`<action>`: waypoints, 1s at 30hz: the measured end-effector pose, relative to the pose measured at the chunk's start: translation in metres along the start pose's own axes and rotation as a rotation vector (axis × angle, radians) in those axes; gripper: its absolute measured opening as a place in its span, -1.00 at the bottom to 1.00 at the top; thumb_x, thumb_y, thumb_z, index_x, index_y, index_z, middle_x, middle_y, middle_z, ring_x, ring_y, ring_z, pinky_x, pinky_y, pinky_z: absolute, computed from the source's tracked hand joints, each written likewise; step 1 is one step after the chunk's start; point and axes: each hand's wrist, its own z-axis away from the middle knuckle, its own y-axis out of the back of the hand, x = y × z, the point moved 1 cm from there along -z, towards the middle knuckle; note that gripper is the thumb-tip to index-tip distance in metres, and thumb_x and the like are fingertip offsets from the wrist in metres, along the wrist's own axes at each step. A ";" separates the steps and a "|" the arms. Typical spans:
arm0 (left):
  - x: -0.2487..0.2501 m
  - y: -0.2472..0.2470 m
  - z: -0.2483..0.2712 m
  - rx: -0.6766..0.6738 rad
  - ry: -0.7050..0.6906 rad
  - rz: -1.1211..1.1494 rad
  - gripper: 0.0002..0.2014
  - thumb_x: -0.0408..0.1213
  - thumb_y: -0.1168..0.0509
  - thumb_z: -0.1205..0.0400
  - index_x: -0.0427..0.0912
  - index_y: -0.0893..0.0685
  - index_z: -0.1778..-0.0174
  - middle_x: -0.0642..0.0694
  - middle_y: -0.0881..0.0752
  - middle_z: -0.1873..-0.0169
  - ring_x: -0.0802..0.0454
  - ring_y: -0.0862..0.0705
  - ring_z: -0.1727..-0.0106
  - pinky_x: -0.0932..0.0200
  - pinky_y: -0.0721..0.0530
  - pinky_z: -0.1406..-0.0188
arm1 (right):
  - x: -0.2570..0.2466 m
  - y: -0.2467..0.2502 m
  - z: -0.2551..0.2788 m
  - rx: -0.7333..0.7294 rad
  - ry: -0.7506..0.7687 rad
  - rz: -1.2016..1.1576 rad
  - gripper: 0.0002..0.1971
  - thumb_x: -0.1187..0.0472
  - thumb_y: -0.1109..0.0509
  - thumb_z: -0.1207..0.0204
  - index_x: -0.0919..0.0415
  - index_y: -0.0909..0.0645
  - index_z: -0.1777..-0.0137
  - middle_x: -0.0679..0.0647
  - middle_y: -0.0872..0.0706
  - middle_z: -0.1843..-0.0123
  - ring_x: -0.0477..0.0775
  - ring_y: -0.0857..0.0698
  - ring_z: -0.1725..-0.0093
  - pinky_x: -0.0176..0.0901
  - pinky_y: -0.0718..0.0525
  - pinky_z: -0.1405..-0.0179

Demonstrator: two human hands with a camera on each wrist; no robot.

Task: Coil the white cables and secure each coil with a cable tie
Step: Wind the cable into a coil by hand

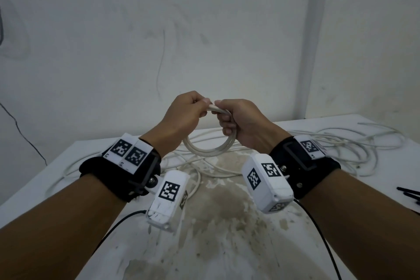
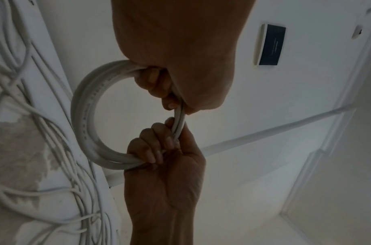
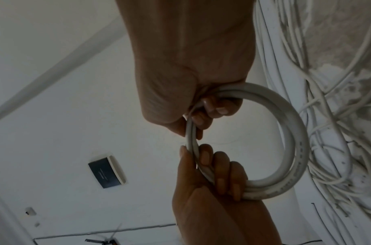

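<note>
Above the table I hold a small coil of white cable point(image 1: 205, 152) of several loops between both hands. My left hand point(image 1: 195, 107) grips the top of the coil, fingers curled round the strands. Right beside it, my right hand point(image 1: 227, 118) grips the same bundle, thumb on top. In the left wrist view the left hand point(image 2: 159, 86) and the right hand point(image 2: 159, 149) close on the coil point(image 2: 84, 116) from opposite sides. The right wrist view shows the right hand point(image 3: 205, 112), the left hand point(image 3: 218, 169) and the round coil point(image 3: 293, 140). No cable tie shows on the coil.
Loose white cables point(image 1: 341, 143) sprawl in a tangle across the far part of the white, stained table point(image 1: 222, 245), and under the coil. Black cable ties point(image 1: 409, 193) lie at the table's right edge. A wall stands close behind. Black camera leads trail from both wrists.
</note>
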 end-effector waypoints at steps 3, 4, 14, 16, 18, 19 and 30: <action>0.001 -0.003 0.001 -0.045 0.045 -0.018 -0.81 -0.24 -0.20 -0.75 -0.17 -0.64 0.12 -0.04 -0.57 0.37 0.21 -0.41 0.57 0.24 -0.32 0.54 | 0.002 0.005 0.003 0.007 0.018 0.034 -0.79 0.20 -0.28 -0.69 0.21 -0.56 0.19 -0.01 -0.33 0.46 -0.10 -0.24 0.58 -0.23 -0.28 0.54; 0.003 -0.005 0.002 -0.071 0.058 -0.046 -0.81 -0.22 -0.19 -0.76 -0.18 -0.64 0.09 -0.05 -0.58 0.35 0.16 -0.40 0.53 0.23 -0.34 0.54 | 0.003 0.007 0.004 0.015 0.027 0.049 -0.78 0.20 -0.29 -0.69 0.18 -0.53 0.22 0.00 -0.31 0.45 -0.10 -0.24 0.57 -0.24 -0.27 0.56; 0.014 -0.039 0.013 -0.048 0.003 -0.100 -0.74 -0.15 -0.23 -0.75 -0.21 -0.65 0.17 -0.06 -0.63 0.34 0.05 -0.42 0.45 0.12 -0.39 0.38 | 0.006 0.033 0.031 0.098 0.034 0.048 -0.80 0.17 -0.30 -0.68 0.17 -0.55 0.19 0.02 -0.32 0.43 -0.06 -0.24 0.56 -0.20 -0.28 0.51; 0.016 -0.044 0.015 -0.035 -0.012 -0.078 -0.73 -0.15 -0.22 -0.76 -0.24 -0.66 0.16 -0.06 -0.62 0.35 0.05 -0.42 0.45 0.11 -0.39 0.38 | 0.002 0.038 0.037 0.097 0.018 0.048 -0.75 0.11 -0.28 -0.70 0.21 -0.61 0.17 0.02 -0.36 0.45 -0.04 -0.27 0.56 -0.17 -0.35 0.48; 0.016 -0.046 0.017 -0.023 -0.020 -0.056 -0.72 -0.15 -0.22 -0.75 -0.23 -0.65 0.19 -0.05 -0.60 0.37 0.04 -0.41 0.45 0.11 -0.38 0.39 | 0.001 0.042 0.042 0.078 -0.004 0.069 -0.68 0.06 -0.24 -0.72 0.24 -0.63 0.17 0.00 -0.36 0.50 -0.03 -0.29 0.56 -0.16 -0.41 0.46; 0.015 -0.046 0.018 -0.022 -0.016 -0.045 -0.71 -0.15 -0.23 -0.75 -0.23 -0.65 0.20 -0.05 -0.60 0.38 0.05 -0.41 0.45 0.11 -0.37 0.39 | 0.001 0.042 0.044 0.071 -0.015 0.085 -0.65 0.05 -0.23 -0.73 0.24 -0.63 0.19 -0.02 -0.34 0.51 -0.03 -0.29 0.57 -0.16 -0.41 0.45; 0.020 -0.058 0.030 -0.098 0.134 0.046 -0.74 -0.17 -0.22 -0.77 -0.22 -0.62 0.18 -0.06 -0.54 0.40 0.07 -0.32 0.50 0.19 -0.28 0.53 | 0.007 0.047 0.056 0.154 -0.010 0.109 -0.64 0.10 -0.22 -0.74 0.27 -0.62 0.23 -0.09 -0.32 0.61 -0.10 -0.26 0.64 -0.20 -0.34 0.52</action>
